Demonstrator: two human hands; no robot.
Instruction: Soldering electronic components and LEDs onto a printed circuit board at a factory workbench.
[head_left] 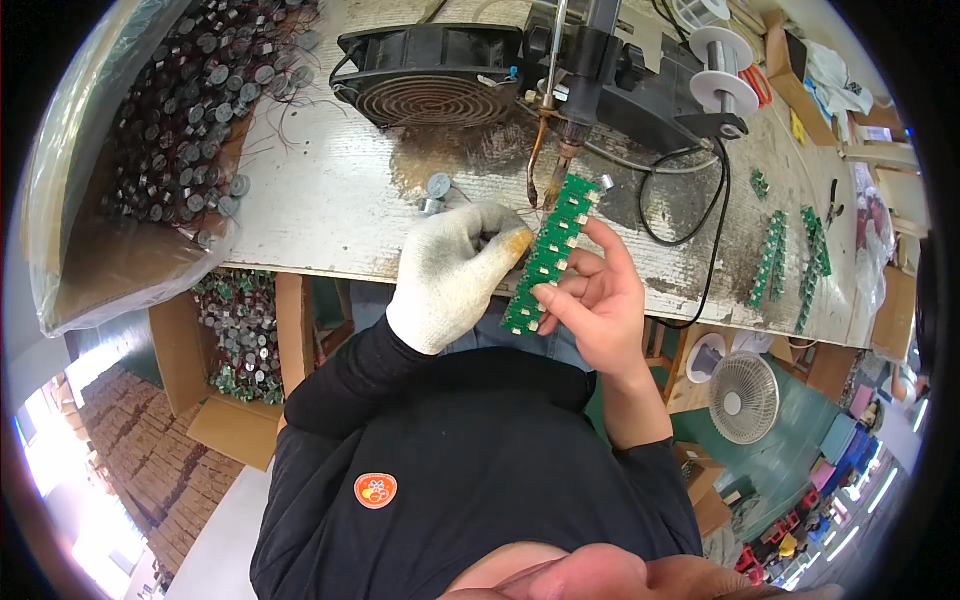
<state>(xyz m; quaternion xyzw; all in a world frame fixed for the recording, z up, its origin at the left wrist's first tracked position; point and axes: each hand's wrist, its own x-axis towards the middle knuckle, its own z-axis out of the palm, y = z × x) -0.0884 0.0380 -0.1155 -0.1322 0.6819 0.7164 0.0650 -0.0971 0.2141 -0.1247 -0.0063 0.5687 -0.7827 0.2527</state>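
Observation:
My right hand [605, 300], bare, grips a long green circuit board strip [548, 258] between thumb and fingers. The strip is tilted, its upper end close to the soldering iron tip [566, 158], and small pale connectors line its right edge. My left hand [450, 265], in a white knitted glove with a stained thumb, is closed beside the strip's left edge. What it pinches is mostly hidden by the fingers. Just beyond the glove, two small round metal motors [438, 186] rest on the table. A copper-coloured tube [537, 165] points down beside the iron.
A black fan [430, 75] and the iron's stand [600, 60] occupy the back, with solder spools [722, 75] to their right. Many wired motors [190, 110] are heaped at left. More board strips [768, 258] and pliers [833, 200] lie right. A black cable [715, 235] loops across the table.

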